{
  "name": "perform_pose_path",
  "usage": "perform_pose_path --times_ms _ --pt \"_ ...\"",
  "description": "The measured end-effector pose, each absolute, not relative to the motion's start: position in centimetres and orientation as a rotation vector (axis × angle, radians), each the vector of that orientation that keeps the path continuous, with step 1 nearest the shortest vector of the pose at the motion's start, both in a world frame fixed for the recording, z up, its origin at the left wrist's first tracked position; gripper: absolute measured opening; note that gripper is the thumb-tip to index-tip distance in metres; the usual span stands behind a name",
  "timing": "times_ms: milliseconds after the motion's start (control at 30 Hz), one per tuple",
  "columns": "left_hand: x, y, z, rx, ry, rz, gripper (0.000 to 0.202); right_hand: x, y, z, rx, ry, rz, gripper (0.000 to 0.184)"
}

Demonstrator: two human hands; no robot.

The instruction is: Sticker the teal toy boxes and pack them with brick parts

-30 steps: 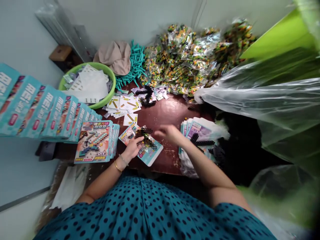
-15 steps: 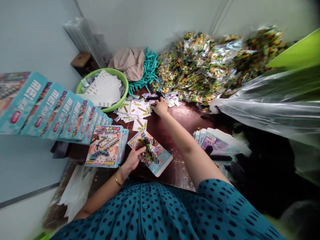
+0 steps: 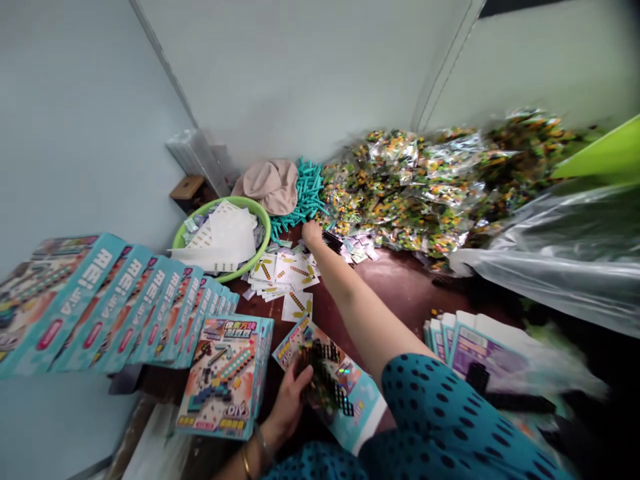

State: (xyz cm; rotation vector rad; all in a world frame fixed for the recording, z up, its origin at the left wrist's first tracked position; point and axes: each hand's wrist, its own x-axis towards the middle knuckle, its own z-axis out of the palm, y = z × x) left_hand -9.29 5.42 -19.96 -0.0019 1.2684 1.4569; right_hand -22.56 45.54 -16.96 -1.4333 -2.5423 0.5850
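Observation:
My left hand [image 3: 294, 395] is closed, its thumb on top, on a clear bag of small pieces [image 3: 325, 387] with black gridded parts. Under the bag lies a turquoise printed package [image 3: 367, 407], slanted on the table. My right arm reaches far forward, and my right hand [image 3: 313, 232] is at the near edge of a heap of turquoise sticks [image 3: 309, 193]. Its fingers point away and are mostly hidden. Black strips [image 3: 333, 241] lie just right of that wrist, and printed instruction cards [image 3: 300, 273] lie nearer to me.
A green basin [image 3: 265, 247] of paper sheets stands at left, with a beige cloth [image 3: 267, 187] behind it. Boxed kits [image 3: 220, 380] and a leaning row of packages [image 3: 95, 300] fill the left side. Bags of colourful beads [image 3: 400, 193] line the back; purple-printed packages [image 3: 485, 353] lie right.
My right hand has left the black strips and moved farther forward and left to the turquoise sticks. My left hand keeps hold of the bag. The camera view has tilted up.

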Motion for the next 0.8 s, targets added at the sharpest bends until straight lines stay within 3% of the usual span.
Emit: perform_pose_path --times_ms 67,200,300,400,467,567,667,733,800 --pt "-9.5 5.7 -19.6 -0.033 1.247 1.45 0.023 -21.1 45.7 -15.6 -1.456 -2.514 0.64 0.029" --pt "-9.4 6.4 -18.6 -0.216 1.285 1.482 0.037 -11.3 42.3 -14.8 -1.421 -2.481 0.818 0.032" --pt "-8.8 6.9 -18.6 -0.222 1.265 1.592 0.043 -1.5 33.6 -15.5 -1.152 -2.36 1.213 0.045" --pt "-7.8 7.3 -18.8 -0.108 1.229 1.622 0.05 5.4 22.4 -16.0 -0.944 -2.217 1.62 0.041" --pt "-7.1 7.5 -18.8 -0.041 1.259 1.642 0.054 7.6 16.6 -16.4 -0.998 -2.182 1.592 0.035" --pt "-6.0 7.7 -18.3 0.04 1.277 1.709 0.053 8.9 12.5 -17.1 -1.149 -2.133 1.226 0.031" --pt "-4.5 7.8 -17.6 0.119 1.247 1.697 0.047 9.8 12.1 -17.7 -1.232 -1.978 0.972 0.046" --pt "-3.2 7.7 -17.3 0.199 1.281 1.664 0.044 10.4 12.0 -18.0 -1.152 -1.84 1.167 0.06" --pt "-1.9 7.4 -17.1 0.33 1.373 1.653 0.043 11.1 11.4 -18.4 -1.043 -1.692 1.44 0.06"
